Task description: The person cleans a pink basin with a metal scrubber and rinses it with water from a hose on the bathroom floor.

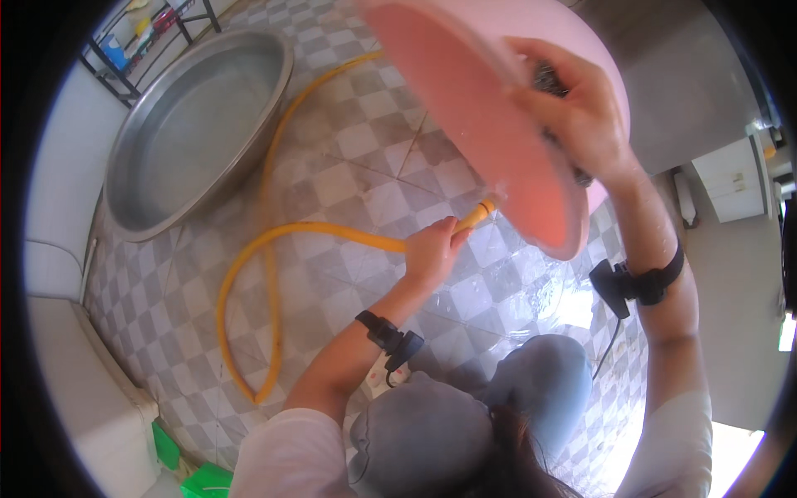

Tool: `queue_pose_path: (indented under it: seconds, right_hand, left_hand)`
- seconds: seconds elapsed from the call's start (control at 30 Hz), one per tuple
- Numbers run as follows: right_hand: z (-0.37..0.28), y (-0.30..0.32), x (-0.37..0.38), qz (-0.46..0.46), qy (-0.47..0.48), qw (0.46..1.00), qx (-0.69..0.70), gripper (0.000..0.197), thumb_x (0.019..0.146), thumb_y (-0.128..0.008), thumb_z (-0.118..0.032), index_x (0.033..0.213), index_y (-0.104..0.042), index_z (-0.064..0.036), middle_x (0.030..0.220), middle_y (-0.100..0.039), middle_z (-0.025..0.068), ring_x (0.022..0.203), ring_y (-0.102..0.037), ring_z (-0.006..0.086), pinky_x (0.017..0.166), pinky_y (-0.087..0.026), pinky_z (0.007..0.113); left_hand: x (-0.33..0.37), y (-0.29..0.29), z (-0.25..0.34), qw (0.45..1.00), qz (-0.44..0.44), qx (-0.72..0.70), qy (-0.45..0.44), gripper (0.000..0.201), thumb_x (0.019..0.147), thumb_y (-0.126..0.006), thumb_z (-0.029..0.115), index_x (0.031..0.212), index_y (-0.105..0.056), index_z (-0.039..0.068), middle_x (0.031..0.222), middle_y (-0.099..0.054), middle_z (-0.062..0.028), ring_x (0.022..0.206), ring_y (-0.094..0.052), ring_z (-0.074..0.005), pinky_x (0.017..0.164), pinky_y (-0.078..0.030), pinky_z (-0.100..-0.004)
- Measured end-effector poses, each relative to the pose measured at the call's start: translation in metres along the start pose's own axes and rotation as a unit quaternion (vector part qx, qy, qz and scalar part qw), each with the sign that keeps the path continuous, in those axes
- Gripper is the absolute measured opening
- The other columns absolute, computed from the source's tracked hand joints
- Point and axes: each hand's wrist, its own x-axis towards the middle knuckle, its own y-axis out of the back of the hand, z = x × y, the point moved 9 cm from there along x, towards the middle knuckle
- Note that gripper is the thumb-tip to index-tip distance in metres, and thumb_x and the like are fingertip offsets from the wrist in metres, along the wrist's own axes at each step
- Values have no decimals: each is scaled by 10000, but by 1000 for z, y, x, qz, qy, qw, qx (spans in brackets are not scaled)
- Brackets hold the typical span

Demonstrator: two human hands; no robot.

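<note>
My left hand (433, 251) is closed round the end of a yellow hose (332, 232), its nozzle pointing at a large pink tub (473, 108). A little water shows at the nozzle. The tub is tipped on its side, its wide mouth facing left and down. On the tub's rim and outer wall my right hand (585, 112) is closed round a dark steel wool scrubber (548, 79), part of which shows between the fingers. Whether the fingers also grip the rim, I cannot tell.
A big oval metal tub (199, 133) leans at the left on the checkered tile floor (365, 183). The hose loops across the tiles. Wet, shiny floor lies below the pink tub. A black rack (124, 83) stands far left, green items (206, 481) at the lower left.
</note>
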Motion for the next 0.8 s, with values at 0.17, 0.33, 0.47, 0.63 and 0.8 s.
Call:
queue_pose_path:
  seconds: [0.17, 0.33, 0.47, 0.63, 0.8]
  right_hand:
    - [84, 101, -28, 103, -129, 986, 31, 503, 788, -699, -167, 1250, -602, 8, 877, -639, 29, 760, -602, 96, 728, -491, 239]
    - [158, 174, -109, 255, -180, 907, 281, 518, 824, -637, -149, 1296, -545, 42, 1052, -651, 102, 956, -636, 166, 862, -497, 274]
    - [224, 189, -198, 345, -199, 821, 409, 490, 854, -605, -137, 1309, -520, 24, 1179, -614, 126, 1075, -603, 192, 933, -478, 296]
    - [251, 183, -253, 409, -191, 765, 460, 442, 878, -564, -118, 1302, -522, 3, 1160, -621, 110, 1070, -612, 193, 935, -484, 301]
    - [290, 171, -310, 466, -197, 661, 554, 456, 850, -586, -91, 1295, -534, -7, 1153, -627, 119, 1021, -636, 219, 915, -518, 345]
  left_hand:
    - [3, 15, 5, 998, 22, -51, 12, 253, 904, -662, 325, 883, -631, 74, 682, -630, -117, 594, -604, -314, 512, -439, -396]
    - [19, 34, 4, 998, -27, -47, 22, 256, 894, -683, 306, 916, -664, 52, 670, -610, -125, 554, -558, -284, 516, -429, -366]
    - [28, 38, 12, 995, -61, -59, 46, 267, 882, -709, 291, 955, -684, 35, 627, -568, -88, 527, -490, -185, 513, -407, -322]
    - [56, 10, 40, 988, -132, -69, 40, 288, 900, -683, 301, 980, -689, 24, 614, -515, -109, 549, -474, -196, 538, -394, -330]
    - [102, -8, 73, 978, -207, -29, 19, 274, 902, -671, 286, 941, -666, 15, 625, -536, -136, 542, -493, -244, 539, -403, -353]
